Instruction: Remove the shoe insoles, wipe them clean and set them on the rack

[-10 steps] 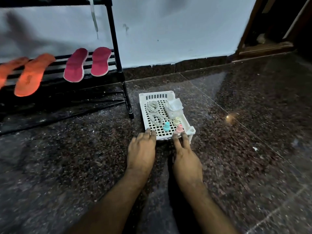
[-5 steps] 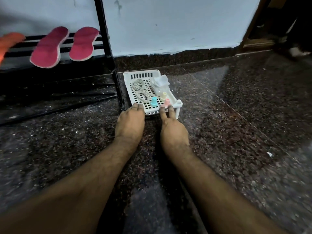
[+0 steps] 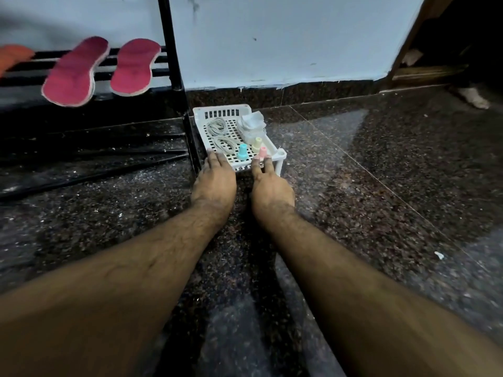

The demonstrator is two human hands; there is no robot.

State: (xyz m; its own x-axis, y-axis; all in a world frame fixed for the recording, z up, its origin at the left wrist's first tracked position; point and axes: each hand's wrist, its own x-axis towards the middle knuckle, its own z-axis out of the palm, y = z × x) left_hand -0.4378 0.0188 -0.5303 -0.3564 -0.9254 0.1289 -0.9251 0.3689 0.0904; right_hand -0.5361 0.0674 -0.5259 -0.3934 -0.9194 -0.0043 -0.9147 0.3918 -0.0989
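A white basket (image 3: 221,114) on the floor (image 3: 381,172) holds two cord coils (image 3: 217,125), a clear pouch (image 3: 251,123) and three small bottles (image 3: 241,152); the left hand (image 3: 215,178) and right hand (image 3: 269,183), fingers straight, press its near edge; two pink insoles (image 3: 74,73) and one orange insole (image 3: 13,57) lie on the rack (image 3: 171,50), long axes toward the wall.

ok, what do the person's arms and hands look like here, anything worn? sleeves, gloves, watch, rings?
Both arms are bare as far up as the frame shows: no sleeves in view. The left hand and right hand have no gloves, and neither wrist carries a watch or band. Forearms show some hair. No ring stands out, though the fingertips are small and a bit blurred, so that is not certain.
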